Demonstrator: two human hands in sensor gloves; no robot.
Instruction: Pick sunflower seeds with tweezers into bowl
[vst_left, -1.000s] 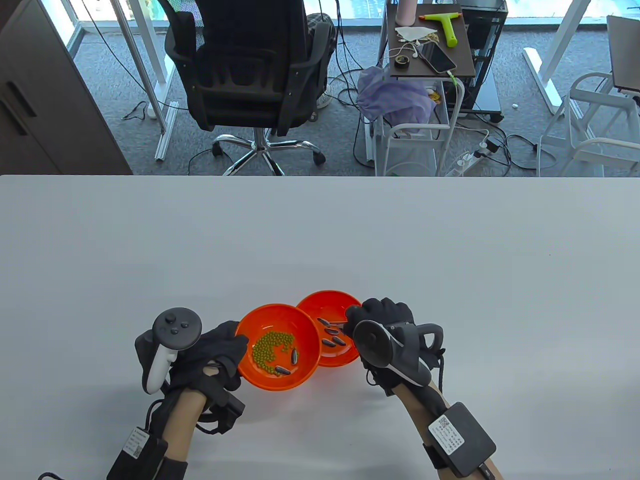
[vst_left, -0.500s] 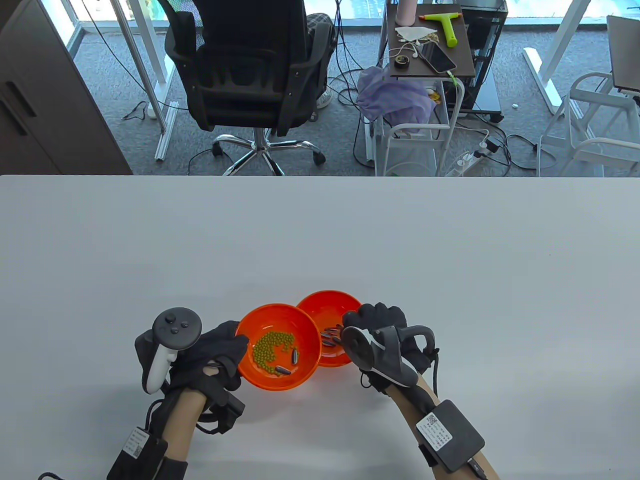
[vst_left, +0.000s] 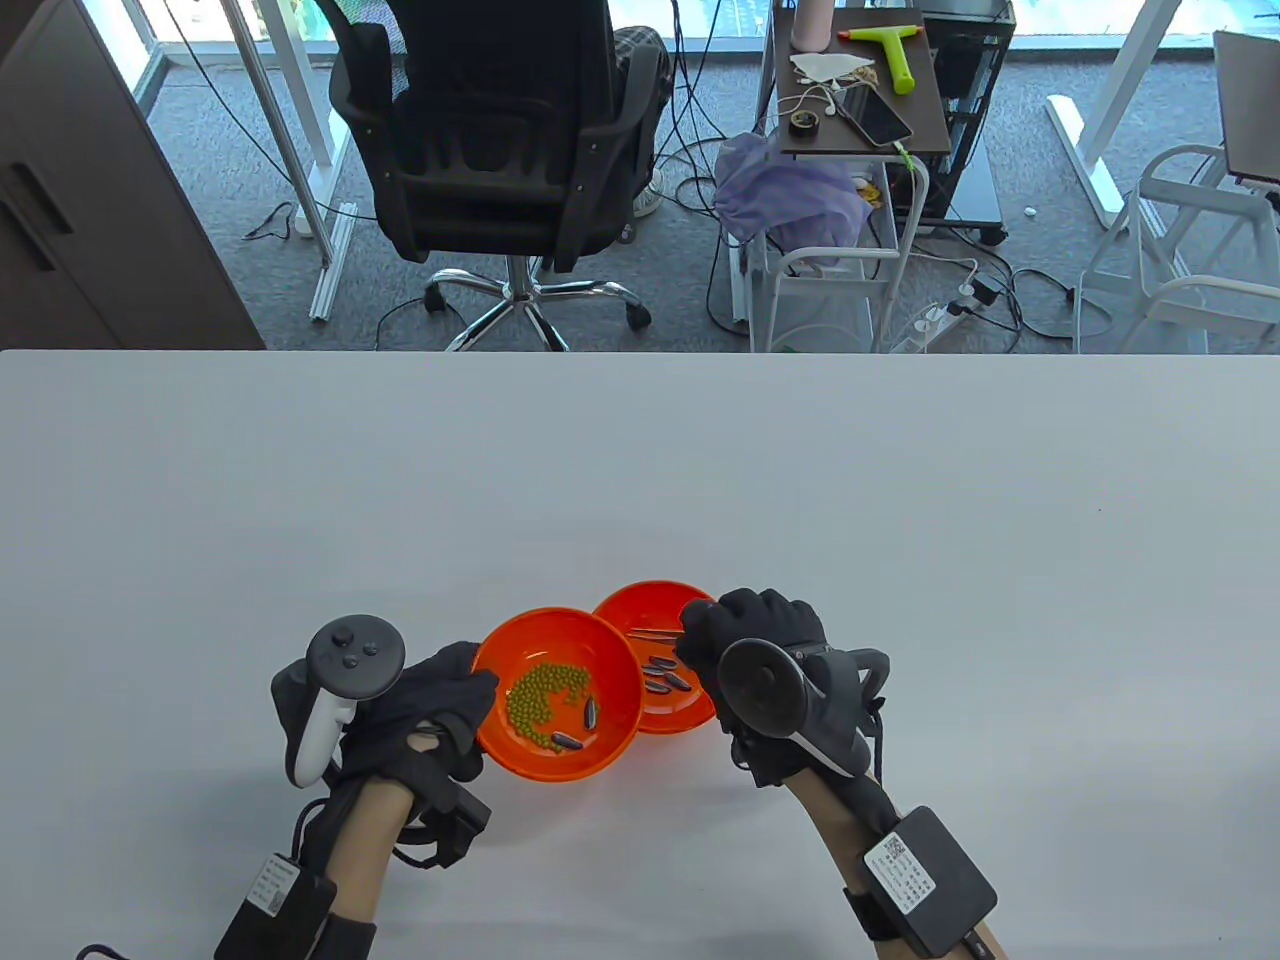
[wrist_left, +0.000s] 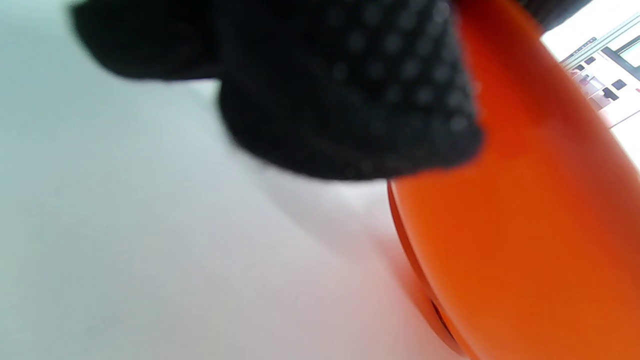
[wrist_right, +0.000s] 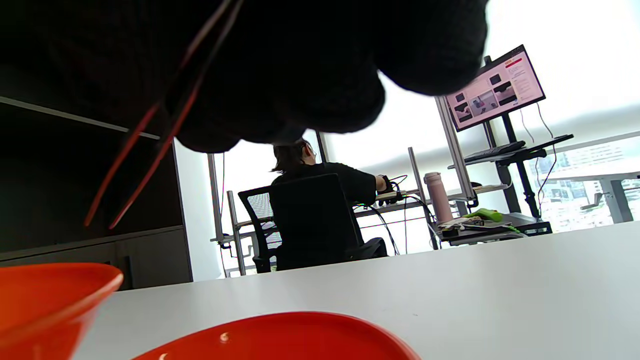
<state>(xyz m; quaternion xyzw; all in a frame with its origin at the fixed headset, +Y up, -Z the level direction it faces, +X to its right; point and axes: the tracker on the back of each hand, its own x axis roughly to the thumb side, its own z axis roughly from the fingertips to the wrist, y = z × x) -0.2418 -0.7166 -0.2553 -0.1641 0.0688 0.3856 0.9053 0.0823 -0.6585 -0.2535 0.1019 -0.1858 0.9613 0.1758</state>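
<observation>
Two orange bowls touch side by side. The left bowl (vst_left: 610, 650) holds green beans (vst_left: 540, 700) and two sunflower seeds (vst_left: 568, 741). The right bowl (vst_left: 650, 605) holds several sunflower seeds (vst_left: 668, 681). My left hand (vst_left: 470, 690) grips the left bowl's near-left rim; its fingers (wrist_left: 350, 90) press the bowl's wall (wrist_left: 525, 225). My right hand (vst_left: 700, 640) pinches thin tweezers (vst_left: 655, 631) that point left above the right bowl. In the right wrist view the tweezers (wrist_right: 145, 150) have slightly parted tips with nothing between them, above the right bowl's rim (wrist_right: 280, 330).
The white table (vst_left: 900, 520) stretches wide around the bowls. Beyond its far edge stand a black office chair (vst_left: 500, 130) and a cart (vst_left: 860, 100) with small items.
My right hand dipped the tweezers down among the seeds in the right bowl, then lifted and drew back; the tweezers are now raised over the bowl's far part. My left hand has not moved.
</observation>
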